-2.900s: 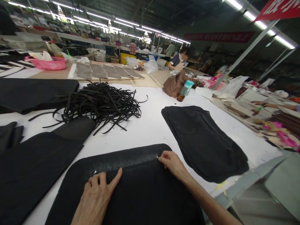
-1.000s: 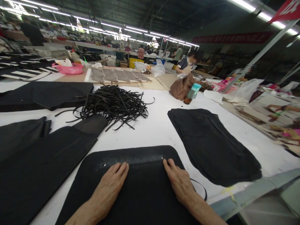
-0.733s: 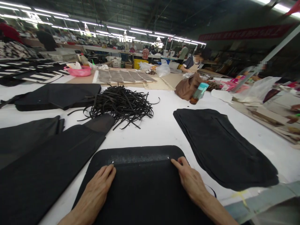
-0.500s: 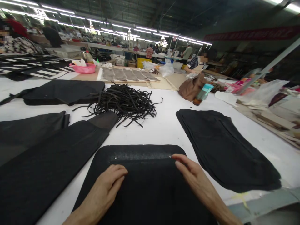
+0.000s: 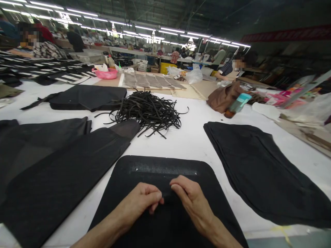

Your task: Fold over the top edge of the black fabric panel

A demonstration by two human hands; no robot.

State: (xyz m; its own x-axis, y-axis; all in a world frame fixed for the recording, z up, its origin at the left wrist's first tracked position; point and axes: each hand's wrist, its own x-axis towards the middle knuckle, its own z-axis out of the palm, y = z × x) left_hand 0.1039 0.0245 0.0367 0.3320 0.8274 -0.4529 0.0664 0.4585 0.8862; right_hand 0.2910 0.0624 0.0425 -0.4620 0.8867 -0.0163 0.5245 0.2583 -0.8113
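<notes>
A black fabric panel (image 5: 165, 217) with rounded corners lies in front of me, with a shiny band and two small white marks near its far edge. Above its middle, my left hand (image 5: 146, 198) is closed, thumb pressed against curled fingers. Just to the right, my right hand (image 5: 188, 193) makes a pinch, its fingertips pointing at the left hand across a small gap. Whatever is between the fingers of either hand is too dark and small to make out against the black panel.
Beyond the panel lies a heap of thin black strips (image 5: 150, 110). Black fabric pieces (image 5: 67, 165) lie at left, a black stack (image 5: 248, 162) at right. Farther back are a teal-capped bottle (image 5: 238, 105), a brown bag (image 5: 223, 96) and a pink basin (image 5: 106, 73). Other people work behind.
Both hands have drawn inward, the right leaving the right-hand white mark, and both have closed. My view has turned left, shifting the scene rightward.
</notes>
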